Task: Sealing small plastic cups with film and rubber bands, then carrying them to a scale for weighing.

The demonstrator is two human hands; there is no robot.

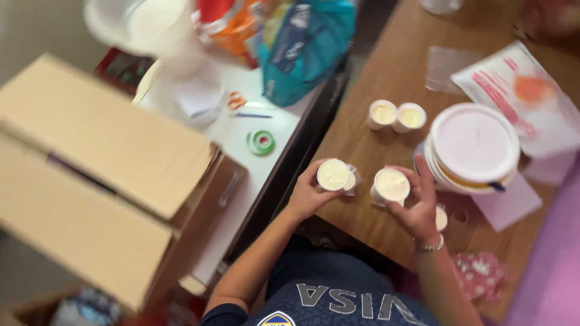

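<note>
Behind hands: two cups (396, 116), lidded tub (474, 145).

Person seen from above. The left hand (308, 196) and right hand (418, 208) were bare, as were both forearms up to the short sleeves. A thin silver-coloured beaded bracelet (431, 246) circled the right wrist. The torso was covered by a dark navy jersey (338, 290) with a faint woven pattern, large pale lettering across the chest and a small yellow-and-blue crest at the lower edge.
</note>
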